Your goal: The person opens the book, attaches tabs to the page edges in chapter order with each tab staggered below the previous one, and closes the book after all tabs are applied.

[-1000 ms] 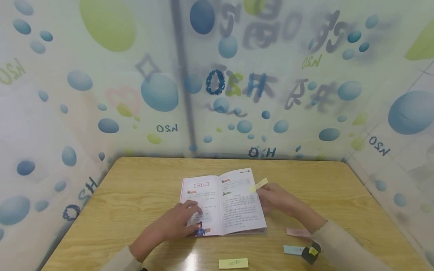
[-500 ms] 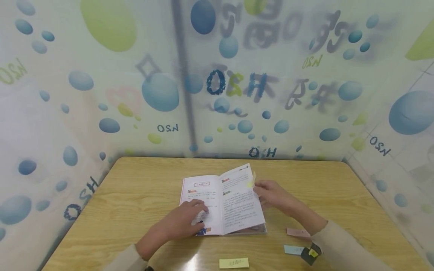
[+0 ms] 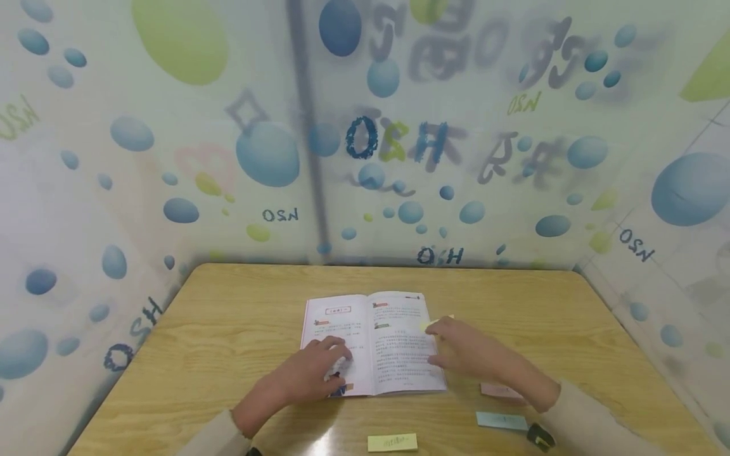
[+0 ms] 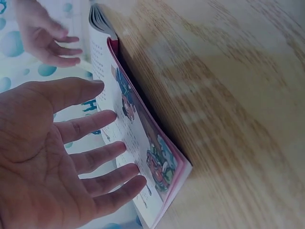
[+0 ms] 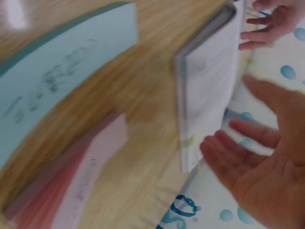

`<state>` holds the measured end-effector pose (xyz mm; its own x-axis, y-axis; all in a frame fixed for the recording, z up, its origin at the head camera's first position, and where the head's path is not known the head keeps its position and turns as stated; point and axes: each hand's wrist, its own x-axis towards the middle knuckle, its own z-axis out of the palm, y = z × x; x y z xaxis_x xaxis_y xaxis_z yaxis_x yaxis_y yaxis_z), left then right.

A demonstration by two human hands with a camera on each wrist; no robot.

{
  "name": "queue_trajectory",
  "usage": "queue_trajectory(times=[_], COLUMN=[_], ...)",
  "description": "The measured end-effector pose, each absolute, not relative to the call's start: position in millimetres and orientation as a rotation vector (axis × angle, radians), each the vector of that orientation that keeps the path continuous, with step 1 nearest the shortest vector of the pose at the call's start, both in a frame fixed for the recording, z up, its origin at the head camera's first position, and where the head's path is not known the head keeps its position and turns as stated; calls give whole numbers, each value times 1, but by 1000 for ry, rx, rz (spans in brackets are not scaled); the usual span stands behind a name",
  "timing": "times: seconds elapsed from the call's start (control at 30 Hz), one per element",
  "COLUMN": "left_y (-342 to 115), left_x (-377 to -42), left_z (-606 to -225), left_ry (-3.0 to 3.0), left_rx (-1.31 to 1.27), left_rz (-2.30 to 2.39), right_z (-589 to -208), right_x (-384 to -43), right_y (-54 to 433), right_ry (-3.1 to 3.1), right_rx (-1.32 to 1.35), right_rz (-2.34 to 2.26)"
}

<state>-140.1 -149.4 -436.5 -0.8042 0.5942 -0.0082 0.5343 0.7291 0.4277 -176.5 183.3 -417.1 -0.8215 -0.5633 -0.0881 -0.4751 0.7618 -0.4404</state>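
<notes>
An open book [image 3: 402,354] with printed pages lies on the wooden table. My left hand [image 3: 305,373] rests on the lower part of its left page, fingers spread and slightly bent; a small colour picture shows beside the thumb. At the book's right edge, my right hand [image 3: 470,348] is over the page margin with its fingers loosely extended. A yellow sticky tab [image 3: 424,326] sticks out at that edge, partly hidden by the fingers. The right wrist view shows the right hand [image 5: 259,162] with thumb and fingers apart, nothing pinched between them.
Right of the book lie a pink sticky-note pad [image 3: 500,391] and a blue one [image 3: 502,420], both with handwriting. A yellow pad [image 3: 392,443] lies nearer the front edge. Behind the table [image 3: 245,316] hangs a patterned curtain [image 3: 228,158].
The right page was lifted at its edge by my right hand; now it lies down flatter. The right hand has let go and its fingers have spread. The left hand stays on the left page.
</notes>
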Motion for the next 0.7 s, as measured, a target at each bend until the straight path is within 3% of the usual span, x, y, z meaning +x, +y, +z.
queue_trajectory(times=[0.27, 0.7], left_y=[-148, -147], left_x=[-139, -140], left_z=[-435, -435], left_ry=[2778, 2794], left_rx=[893, 916], left_rz=[576, 502], right_z=[-438, -444], right_x=[-172, -169], right_y=[183, 181], right_ry=[2626, 2588], right_rx=[-1069, -1070], right_rz=[-412, -411])
